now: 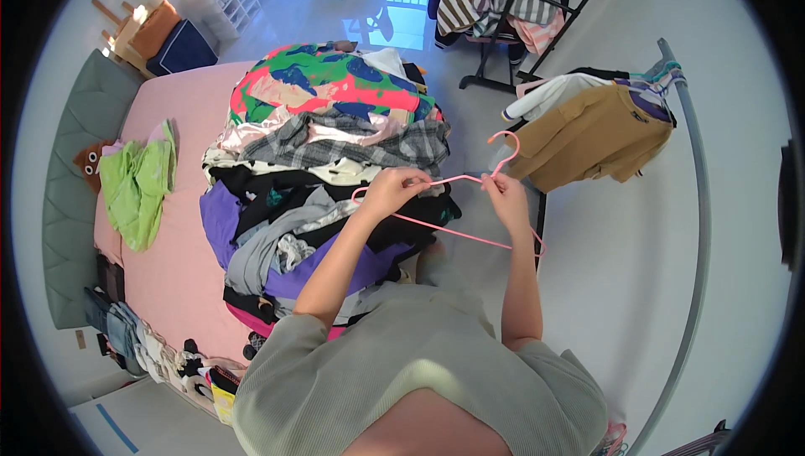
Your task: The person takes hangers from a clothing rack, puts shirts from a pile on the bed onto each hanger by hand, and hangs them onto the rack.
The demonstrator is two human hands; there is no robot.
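A pink clothes hanger (451,229) is held up between my two hands, its hook pointing away from me. My left hand (397,191) pinches one shoulder of it, and my right hand (501,197) grips it close to the base of the hook. No garment hangs on it. Below and left of the hanger lies a large heap of clothes on the bed, with a gray plaid garment (352,141), a purple garment (352,267), a gray garment (251,261) and a multicolored patterned piece (327,82) on top.
A gray metal clothes rail (699,204) curves along the right, with a brown long-sleeved top (585,135) hanging at its far end. Beyond stands a black rack (503,35) with striped clothes. A green garment (137,189) lies on the pink bed (182,280) by the gray headboard (75,204).
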